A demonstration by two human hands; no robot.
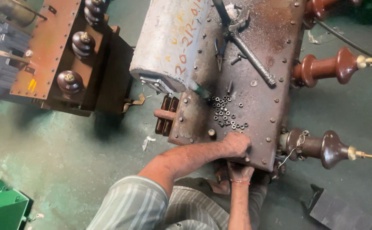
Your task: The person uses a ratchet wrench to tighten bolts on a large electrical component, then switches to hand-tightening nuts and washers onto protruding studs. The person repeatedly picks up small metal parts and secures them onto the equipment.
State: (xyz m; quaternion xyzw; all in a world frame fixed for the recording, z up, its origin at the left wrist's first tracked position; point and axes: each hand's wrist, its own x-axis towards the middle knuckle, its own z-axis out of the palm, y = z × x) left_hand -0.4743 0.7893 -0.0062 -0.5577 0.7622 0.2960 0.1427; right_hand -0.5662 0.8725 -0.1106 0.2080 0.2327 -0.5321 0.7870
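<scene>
The left hand (236,144) lies curled on the near edge of the rusty lid (254,98), what it grips hidden; the right hand (240,172) reaches under that edge, its grip impossible to tell; loose nuts (226,113) lie just beyond the left hand; farther up rest pliers (220,50) and a long wrench (250,55); brown insulators (322,147) jut out on the right

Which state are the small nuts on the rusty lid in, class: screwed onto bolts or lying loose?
Loose. The nuts lie scattered in a heap on the rusty lid, not threaded on bolts, just above the left hand at the lid's near edge.
</scene>
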